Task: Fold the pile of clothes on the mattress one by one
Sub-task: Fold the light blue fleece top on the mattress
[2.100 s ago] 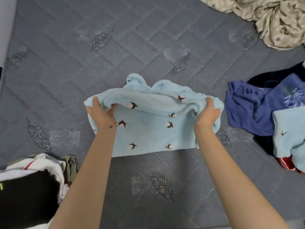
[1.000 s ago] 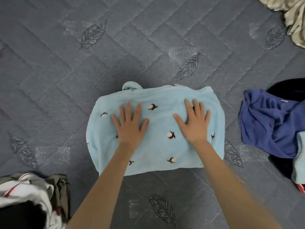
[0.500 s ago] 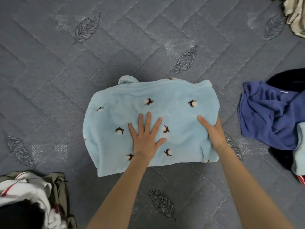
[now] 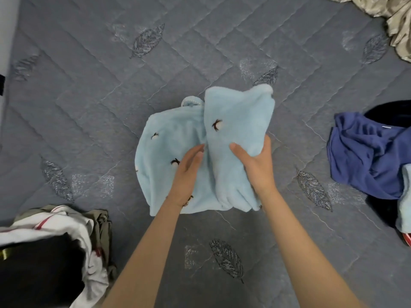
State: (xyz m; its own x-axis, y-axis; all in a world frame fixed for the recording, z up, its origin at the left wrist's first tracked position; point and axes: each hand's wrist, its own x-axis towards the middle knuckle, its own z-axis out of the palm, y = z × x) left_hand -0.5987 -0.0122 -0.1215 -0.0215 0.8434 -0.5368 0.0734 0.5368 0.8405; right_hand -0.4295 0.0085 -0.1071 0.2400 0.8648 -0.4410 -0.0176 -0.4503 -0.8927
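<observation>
A light blue fleece garment (image 4: 173, 138) with small cotton-flower prints lies in the middle of the grey quilted mattress (image 4: 89, 85). Its right part is lifted and turned over toward the left. My right hand (image 4: 255, 165) grips that raised flap, thumb on top and fingers underneath. My left hand (image 4: 189, 172) lies with straight fingers on the flat left part, at the fold line. A small loop of the garment sticks out at the far edge.
A dark blue garment (image 4: 364, 156) over black cloth sits at the right, with a light blue piece (image 4: 403, 203) beside it. A stack of white, olive and black clothes (image 4: 55, 247) lies at the near left. Beige patterned fabric (image 4: 395, 21) is at the far right corner.
Both hands first pressed the garment flat. Then my right hand took its right edge and lifted it over toward the left, while my left hand shifted to the fold line.
</observation>
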